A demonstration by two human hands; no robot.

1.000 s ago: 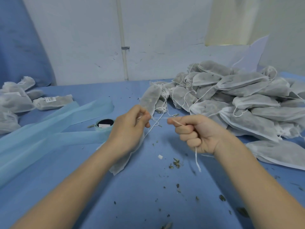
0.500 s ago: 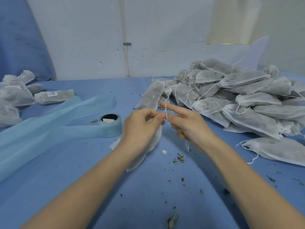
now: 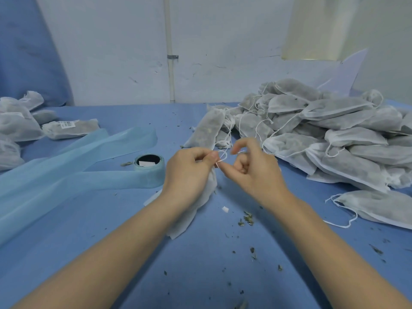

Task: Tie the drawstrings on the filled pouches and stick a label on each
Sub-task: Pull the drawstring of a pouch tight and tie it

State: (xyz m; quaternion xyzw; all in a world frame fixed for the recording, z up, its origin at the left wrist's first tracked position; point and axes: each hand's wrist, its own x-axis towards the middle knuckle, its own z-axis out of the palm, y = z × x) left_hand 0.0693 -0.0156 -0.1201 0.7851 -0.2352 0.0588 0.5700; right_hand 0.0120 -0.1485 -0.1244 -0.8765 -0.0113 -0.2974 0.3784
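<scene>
On the blue surface, a labelled pouch lies far left, then a blue tape roll. At centre the left hand grips a white pouch and pinches its drawstring; the right hand, fingers curled, pinches the looped string too. A pile of untied pouches sits right.

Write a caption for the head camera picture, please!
Both hands loop a pouch's white drawstring into a knot.
</scene>
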